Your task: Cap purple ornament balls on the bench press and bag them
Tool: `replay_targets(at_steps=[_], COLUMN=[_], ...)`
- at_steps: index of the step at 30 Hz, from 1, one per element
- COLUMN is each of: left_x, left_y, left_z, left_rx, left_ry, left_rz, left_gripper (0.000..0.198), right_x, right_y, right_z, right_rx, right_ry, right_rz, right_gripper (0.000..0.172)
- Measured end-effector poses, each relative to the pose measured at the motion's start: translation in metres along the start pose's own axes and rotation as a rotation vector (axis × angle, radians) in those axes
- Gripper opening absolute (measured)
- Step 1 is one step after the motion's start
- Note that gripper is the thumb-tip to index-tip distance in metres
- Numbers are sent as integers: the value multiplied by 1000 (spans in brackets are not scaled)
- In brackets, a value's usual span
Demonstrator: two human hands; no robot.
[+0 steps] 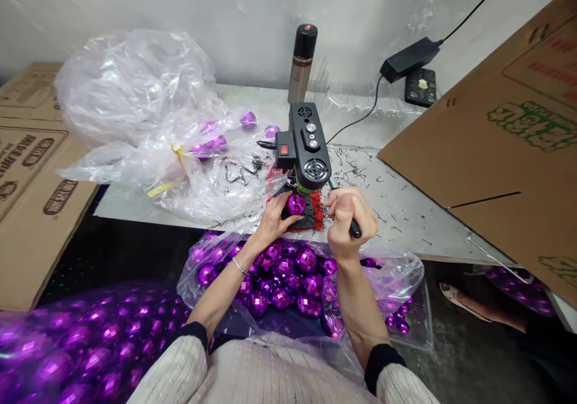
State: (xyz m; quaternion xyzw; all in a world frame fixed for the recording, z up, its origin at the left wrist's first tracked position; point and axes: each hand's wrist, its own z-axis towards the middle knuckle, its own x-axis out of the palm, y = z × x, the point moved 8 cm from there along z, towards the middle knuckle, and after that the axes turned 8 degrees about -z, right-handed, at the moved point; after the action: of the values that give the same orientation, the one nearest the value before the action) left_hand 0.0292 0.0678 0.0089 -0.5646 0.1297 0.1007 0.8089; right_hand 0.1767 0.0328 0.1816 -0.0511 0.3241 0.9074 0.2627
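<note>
- cardboard sheet (496, 151) leans over the right end of the surface (406, 205); flat cartons (31, 169) stacked on the left; both look parked clear of the middle
- clear plastic bags (135, 85) slumped at back left, one knotted with a yellow tie; only a few purple balls left inside
- open bag of balls (288, 284) sits in the person's lap, right under the surface edge; probably so either hand drops straight into it; a second purple heap (67, 350) lies at lower left, further from the hands
- small bench drill (309, 145) stands near the front edge, head overhanging a red mat (319, 208); cable runs back to a power adapter (410, 58) on the wall
- metal flask (303, 61) upright behind the drill, against the wall, well away from the work
- someone else's sandalled foot (455, 299) on the floor at right; not this person's
- hands apart, one each side of the drill column
- left hand (273, 216) clamped on a purple ball (296, 204), fingers wrapped round its side; the ball sits on the red mat directly below the drill head; grip looks meant to stop it rolling or spinning
- right hand (349, 223) fisted round the lever handle (355, 229), black tip poking out below the knuckles
- dark swarf (356, 169) scattered around the drill base; thickest just right of and behind it
</note>
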Motion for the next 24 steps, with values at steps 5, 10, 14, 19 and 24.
replay_targets(at_steps=[5, 10, 14, 19, 24], left_x=[0, 4, 4, 3, 4], left_y=[8, 6, 4, 3, 4], left_z=[8, 8, 6, 7, 6], left_rx=[-37, 3, 19, 30, 33], left_ry=[-42, -54, -47, -47, -44], left_rz=[29, 23, 7, -9, 18], left_gripper=[67, 65, 64, 62, 63], right_x=[0, 0, 3, 8, 10], right_y=[-2, -7, -17, -29, -35], right_z=[-2, -11, -30, -51, -55], right_rx=[5, -33, -62, -109, -105], right_ry=[5, -2, -37, -86, -119], right_rz=[-21, -22, -2, 32, 27], right_gripper=[31, 30, 29, 29, 32])
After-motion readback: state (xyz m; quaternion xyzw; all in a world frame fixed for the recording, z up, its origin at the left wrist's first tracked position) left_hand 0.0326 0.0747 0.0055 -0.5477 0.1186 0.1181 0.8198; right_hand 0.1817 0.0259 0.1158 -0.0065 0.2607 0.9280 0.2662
